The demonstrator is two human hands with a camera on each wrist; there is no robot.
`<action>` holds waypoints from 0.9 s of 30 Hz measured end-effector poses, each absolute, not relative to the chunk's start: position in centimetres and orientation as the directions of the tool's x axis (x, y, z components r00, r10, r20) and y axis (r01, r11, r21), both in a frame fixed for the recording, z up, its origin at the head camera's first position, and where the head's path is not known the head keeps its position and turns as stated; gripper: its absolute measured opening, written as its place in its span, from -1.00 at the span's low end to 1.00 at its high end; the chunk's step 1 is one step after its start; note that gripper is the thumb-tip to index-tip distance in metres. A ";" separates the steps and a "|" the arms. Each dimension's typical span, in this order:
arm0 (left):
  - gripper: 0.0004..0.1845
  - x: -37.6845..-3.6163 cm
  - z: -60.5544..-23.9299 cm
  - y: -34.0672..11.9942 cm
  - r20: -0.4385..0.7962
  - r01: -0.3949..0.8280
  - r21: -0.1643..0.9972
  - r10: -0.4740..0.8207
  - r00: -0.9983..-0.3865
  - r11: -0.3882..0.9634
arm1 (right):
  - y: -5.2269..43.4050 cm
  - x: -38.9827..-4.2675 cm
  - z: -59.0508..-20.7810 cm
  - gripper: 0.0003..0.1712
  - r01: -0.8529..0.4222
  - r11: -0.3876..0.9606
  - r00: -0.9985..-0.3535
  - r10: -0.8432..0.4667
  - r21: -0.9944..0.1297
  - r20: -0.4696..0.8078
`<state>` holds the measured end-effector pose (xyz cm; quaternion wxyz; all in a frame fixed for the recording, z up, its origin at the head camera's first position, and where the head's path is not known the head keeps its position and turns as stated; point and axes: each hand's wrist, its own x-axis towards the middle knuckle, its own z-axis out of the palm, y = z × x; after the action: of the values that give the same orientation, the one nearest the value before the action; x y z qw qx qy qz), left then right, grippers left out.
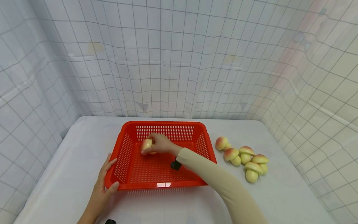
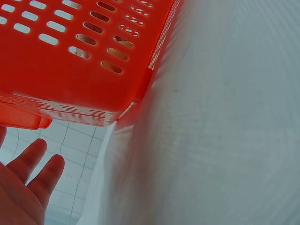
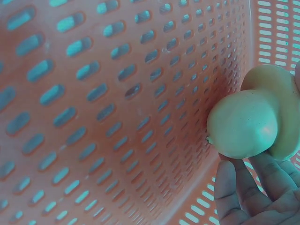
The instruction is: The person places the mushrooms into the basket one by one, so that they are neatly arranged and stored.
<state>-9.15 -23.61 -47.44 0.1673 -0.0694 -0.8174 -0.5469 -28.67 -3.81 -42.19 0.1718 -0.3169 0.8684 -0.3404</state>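
Observation:
Inside the red plastic basket (image 1: 139,186), near its left back part, my right hand (image 1: 162,145) grips a toy mushroom (image 1: 146,144) with a red-and-yellow cap. The right wrist view shows the mushroom's round pale stem (image 3: 241,124) low by the perforated basket floor, with fingers (image 3: 269,180) curled against it. At the basket's front left corner, my left hand (image 1: 101,190) rests with its fingers spread along the rim and the thumb at the corner. Two of its fingers (image 2: 47,176) look straight in the left wrist view.
Several similar mushrooms (image 1: 231,154) lie in a loose group on the white-covered table (image 1: 279,193), right of the basket. Behind and at both sides hang white gridded sheets (image 1: 173,74). A small black object (image 1: 110,221) shows at the bottom edge.

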 end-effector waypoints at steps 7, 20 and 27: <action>-0.28 -9.2 -47.5 -23.7 0.344 0.293 0.875 -0.068 -0.937 0.385 | -4.1 -28.6 -42.1 -0.27 -0.441 0.581 -0.742 -0.665 -0.684 -0.087; -0.28 -9.2 -47.6 -23.7 0.341 0.289 0.875 -0.071 -0.937 0.389 | -4.2 -28.6 -42.3 -0.27 -0.431 0.602 -0.748 -0.655 -0.672 -0.107; -0.28 -9.2 -47.5 -23.7 0.337 0.286 0.873 -0.065 -0.939 0.395 | -4.1 -28.8 -42.5 -0.29 -0.426 0.605 -0.747 -0.655 -0.673 -0.117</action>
<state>-9.16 -23.69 -47.50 0.1608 -0.0676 -0.8194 -0.5460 -28.77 -4.08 -42.53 0.1789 -0.3077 0.8778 -0.3205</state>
